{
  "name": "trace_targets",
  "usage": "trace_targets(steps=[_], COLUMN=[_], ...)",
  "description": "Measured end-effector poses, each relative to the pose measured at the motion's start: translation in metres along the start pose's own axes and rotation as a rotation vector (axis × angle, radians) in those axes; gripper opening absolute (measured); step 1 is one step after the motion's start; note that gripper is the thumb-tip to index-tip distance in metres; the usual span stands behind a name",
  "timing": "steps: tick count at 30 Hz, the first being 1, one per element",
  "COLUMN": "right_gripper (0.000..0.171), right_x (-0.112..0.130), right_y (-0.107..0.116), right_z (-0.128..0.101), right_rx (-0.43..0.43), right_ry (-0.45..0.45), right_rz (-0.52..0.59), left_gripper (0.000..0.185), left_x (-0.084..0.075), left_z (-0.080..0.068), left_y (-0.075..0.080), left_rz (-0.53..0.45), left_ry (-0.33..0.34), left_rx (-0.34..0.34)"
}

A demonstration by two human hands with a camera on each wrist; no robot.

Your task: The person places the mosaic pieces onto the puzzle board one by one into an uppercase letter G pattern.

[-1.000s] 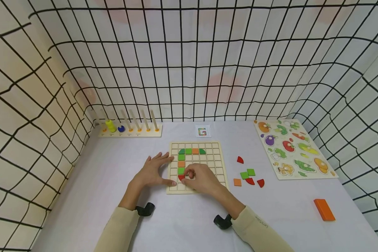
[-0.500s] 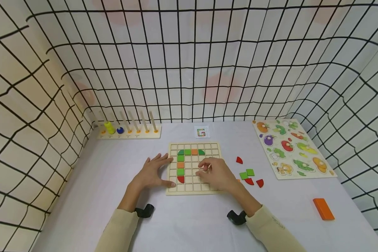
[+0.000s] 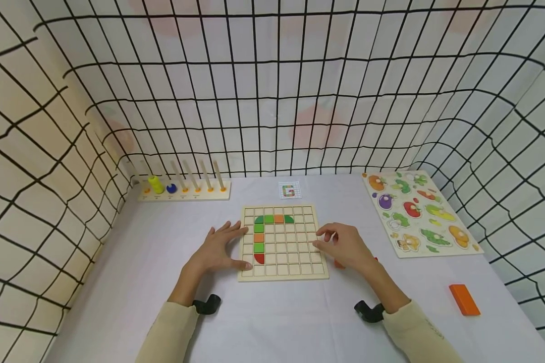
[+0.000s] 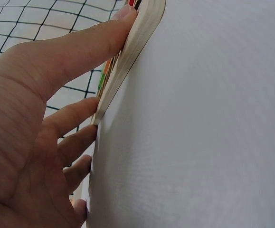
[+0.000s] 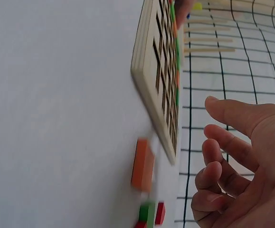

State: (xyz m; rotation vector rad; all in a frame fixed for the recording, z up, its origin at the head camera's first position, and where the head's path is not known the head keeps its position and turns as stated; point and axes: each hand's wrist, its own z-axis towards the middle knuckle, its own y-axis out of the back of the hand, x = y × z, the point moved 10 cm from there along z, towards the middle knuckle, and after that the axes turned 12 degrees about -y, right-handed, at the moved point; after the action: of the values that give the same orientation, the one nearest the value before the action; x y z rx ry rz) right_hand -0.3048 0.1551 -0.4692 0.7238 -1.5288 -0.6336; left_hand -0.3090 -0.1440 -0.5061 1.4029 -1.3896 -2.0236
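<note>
A wooden grid board [image 3: 281, 269] lies in the middle of the white table. It holds green, orange and red tiles [image 3: 259, 237] in a row and a column; a red quarter-round [image 3: 260, 258] ends the column. My left hand [image 3: 229, 247] lies flat on the table, thumb and fingers against the board's left edge [image 4: 137, 33]. My right hand [image 3: 328, 241] hovers over the board's right edge, fingers loosely curled, holding nothing. In the right wrist view an orange square tile [image 5: 143, 164] and green and red tiles [image 5: 149, 213] lie beside the board [image 5: 149, 71], near the right hand [image 5: 227, 161].
A peg rack [image 3: 181, 190] with a yellow stack and a blue ring stands at the back left. A small pattern card [image 3: 289, 190] lies behind the board. A vegetable puzzle [image 3: 418, 212] sits at the right, an orange block [image 3: 464, 299] nearer. Grid-patterned cloth walls enclose the table.
My right hand let go of the red quarter-round in the board's lower left and moved right to the board's right edge. The left hand has stayed put.
</note>
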Motion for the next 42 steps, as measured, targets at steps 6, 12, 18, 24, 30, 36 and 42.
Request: trace_targets(steps=[6, 12, 18, 24, 30, 36, 42], right_gripper=[0.024, 0.03, 0.031, 0.022, 0.025, 0.029, 0.027], right_x=[-0.026, -0.055, -0.079, -0.095, -0.098, -0.1, -0.101], right_y=[0.021, 0.039, 0.048, 0.052, 0.051, 0.049, 0.049], right_z=[-0.001, -0.004, -0.008, -0.012, -0.014, -0.013, -0.014], right_rx=[-0.038, -0.027, -0.016, 0.008, 0.022, 0.01, 0.002], right_ry=[-0.009, -0.06, -0.078, -0.064, -0.05, -0.058, -0.074], right_rz=[-0.031, -0.033, -0.065, -0.092, -0.135, -0.156, -0.158], left_gripper=[0.098, 0.098, 0.098, 0.098, 0.098, 0.097, 0.098], left_x=[0.002, 0.002, 0.002, -0.001, 0.0, 0.0, 0.002], left_z=[-0.001, -0.001, -0.002, -0.003, -0.003, -0.003, -0.002], left_y=[0.001, 0.001, 0.003, 0.003, 0.002, 0.001, -0.001], left_rz=[0.008, 0.02, 0.012, 0.008, 0.014, 0.002, 0.006], left_ry=[0.002, 0.001, 0.001, -0.002, 0.012, 0.011, 0.015], left_rx=[0.003, 0.003, -0.006, -0.001, 0.005, 0.002, 0.001])
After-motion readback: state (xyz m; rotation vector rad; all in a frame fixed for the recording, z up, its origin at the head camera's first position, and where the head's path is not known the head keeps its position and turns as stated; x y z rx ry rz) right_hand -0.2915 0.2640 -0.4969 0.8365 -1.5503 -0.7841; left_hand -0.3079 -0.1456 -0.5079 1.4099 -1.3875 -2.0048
